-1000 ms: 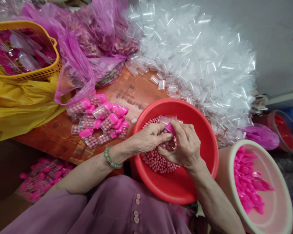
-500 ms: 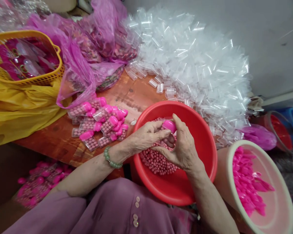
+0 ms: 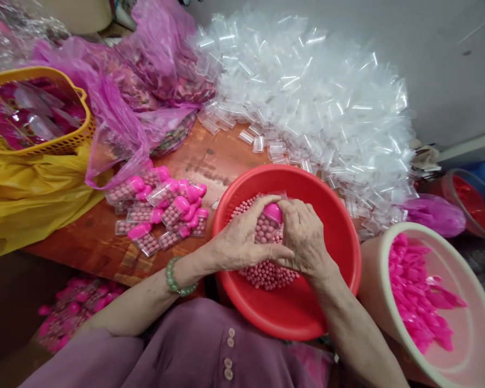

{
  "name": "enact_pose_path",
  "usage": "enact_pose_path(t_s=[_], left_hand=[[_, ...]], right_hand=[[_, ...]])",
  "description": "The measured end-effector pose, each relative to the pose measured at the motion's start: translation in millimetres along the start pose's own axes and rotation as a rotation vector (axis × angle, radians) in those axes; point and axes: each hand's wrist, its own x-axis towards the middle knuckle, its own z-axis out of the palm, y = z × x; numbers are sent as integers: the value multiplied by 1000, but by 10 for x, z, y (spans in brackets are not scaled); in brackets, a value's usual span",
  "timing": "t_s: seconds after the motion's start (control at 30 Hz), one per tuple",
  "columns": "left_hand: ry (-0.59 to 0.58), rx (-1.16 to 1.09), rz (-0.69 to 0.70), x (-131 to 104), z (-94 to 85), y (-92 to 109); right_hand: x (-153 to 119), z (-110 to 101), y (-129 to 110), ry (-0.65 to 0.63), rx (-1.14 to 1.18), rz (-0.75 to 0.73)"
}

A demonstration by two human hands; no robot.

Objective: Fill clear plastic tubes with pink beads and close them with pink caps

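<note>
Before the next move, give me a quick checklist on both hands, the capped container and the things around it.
1. Left hand grip on the clear container: ok, held over the red basin.
2. Right hand grip: cannot tell, partly hidden.
3. Pink cap at the container's end: ok; fully seated, cannot tell.
4. Beads inside: ok, visible through its wall.
5. Loose beads in the basin: ok, present.
6. Pink pieces in the pale bucket: ok, present.

Clear, glossy plastic is seen in the vial (image 3: 265, 231) and the sleeves (image 3: 307, 102); shiny opaque plastic is shown by the cap (image 3: 273, 213). The beads (image 3: 267, 276) are seen as smooth, nearly matt. Wood-like grain is shown by the table (image 3: 212, 145), thin wrinkled film by the yellow bag (image 3: 44, 188).
</note>
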Motion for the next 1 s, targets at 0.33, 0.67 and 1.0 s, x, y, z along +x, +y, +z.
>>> enact_pose_path(t_s=[0.33,0.67,1.0], left_hand=[[90,-19,103,5,18,-51],[29,-563,-253,34,-21,2],[18,-376,-293,81,2,52]], right_hand=[[59,47,-124,137,101,15],[79,35,-96,66,305,78],[31,83,-136,41,236,73]])
